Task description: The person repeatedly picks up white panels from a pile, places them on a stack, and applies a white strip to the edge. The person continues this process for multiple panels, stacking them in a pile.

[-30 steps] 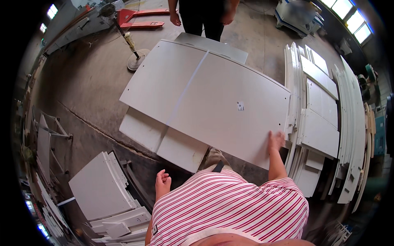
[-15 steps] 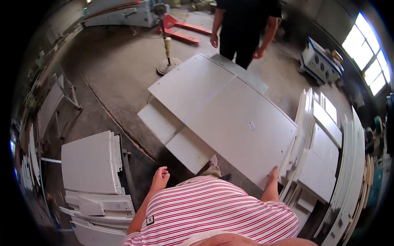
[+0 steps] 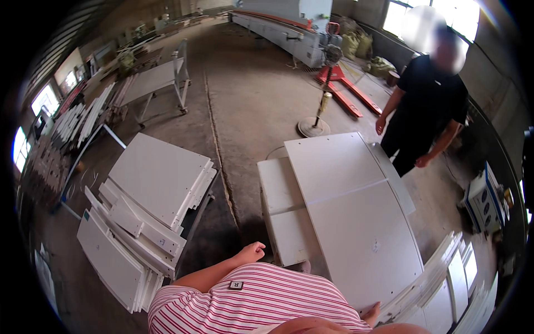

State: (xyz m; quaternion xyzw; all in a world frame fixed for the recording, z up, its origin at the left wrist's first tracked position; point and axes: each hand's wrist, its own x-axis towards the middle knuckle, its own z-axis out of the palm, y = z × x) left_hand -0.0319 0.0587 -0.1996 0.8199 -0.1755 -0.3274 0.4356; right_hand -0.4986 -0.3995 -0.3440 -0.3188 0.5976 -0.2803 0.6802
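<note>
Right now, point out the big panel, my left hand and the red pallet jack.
Big panel (image 3: 356,214), head view: top face.
Left hand (image 3: 251,253), head view: hand's middle.
Red pallet jack (image 3: 345,101), head view: a fork.

On the striped shirt (image 3: 267,300), we identify a small dark-bordered square patch (image 3: 236,285) bearing a single character. On the large white panel (image 3: 359,209), we locate a pale sticker (image 3: 376,245); its print is illegible. On a narrow white board (image 3: 173,246) at left, we note a small bluish label (image 3: 162,242), also illegible.
</note>
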